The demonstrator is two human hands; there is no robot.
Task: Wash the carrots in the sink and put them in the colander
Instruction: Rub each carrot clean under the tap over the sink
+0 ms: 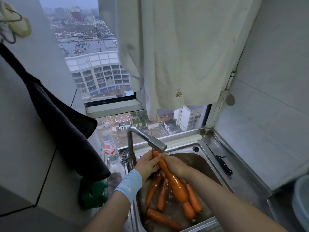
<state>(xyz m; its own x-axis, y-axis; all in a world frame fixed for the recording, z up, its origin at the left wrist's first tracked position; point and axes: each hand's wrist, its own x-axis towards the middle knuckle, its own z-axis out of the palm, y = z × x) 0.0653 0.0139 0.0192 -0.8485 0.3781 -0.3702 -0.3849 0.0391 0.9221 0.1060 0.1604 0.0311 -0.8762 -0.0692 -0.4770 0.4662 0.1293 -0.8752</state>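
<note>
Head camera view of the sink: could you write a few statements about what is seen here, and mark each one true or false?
1. The left hand and the right hand hold one large carrot under the faucet spout, over the sink. True.
2. No other vegetables lie in the sink. False: several more carrots lie on its bottom.
3. A black-handled knife lies on the steel counter to the right of the sink. True.
4. The water bottle stands to the right of the sink. False: it stands to the left of the faucet, by the window.
5. A light blue wristband is on the left wrist. True.
</note>
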